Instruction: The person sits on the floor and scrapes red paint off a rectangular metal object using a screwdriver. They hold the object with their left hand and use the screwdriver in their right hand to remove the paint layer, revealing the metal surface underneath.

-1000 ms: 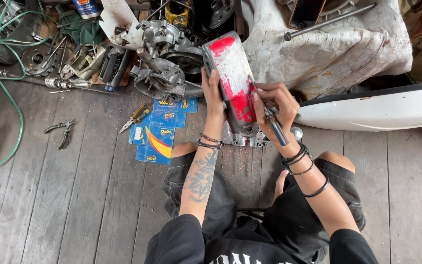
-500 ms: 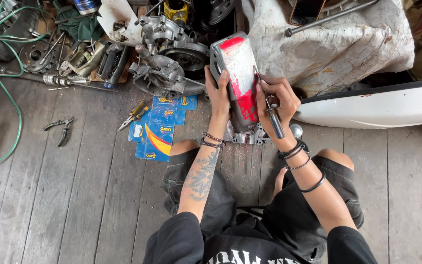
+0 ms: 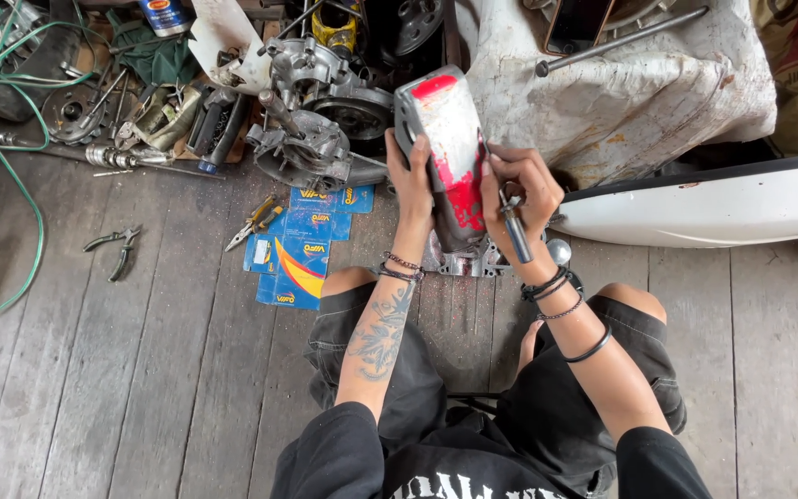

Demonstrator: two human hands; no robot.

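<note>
Tilted slightly more upright than a moment ago, the red-and-white metal panel (image 3: 445,152) is gripped along its left edge by the left hand (image 3: 411,185). A slim metal tool (image 3: 513,226) is pinched by the right hand (image 3: 515,189) against the panel's right edge. Engine parts (image 3: 316,120) crowd behind; blue cardboard packs (image 3: 293,254) and pliers (image 3: 253,222) lie left on grey planks (image 3: 140,370).

The red-and-white metal cover (image 3: 445,152) has tipped more upright, and the right hand (image 3: 519,185) has shifted up its edge.
</note>
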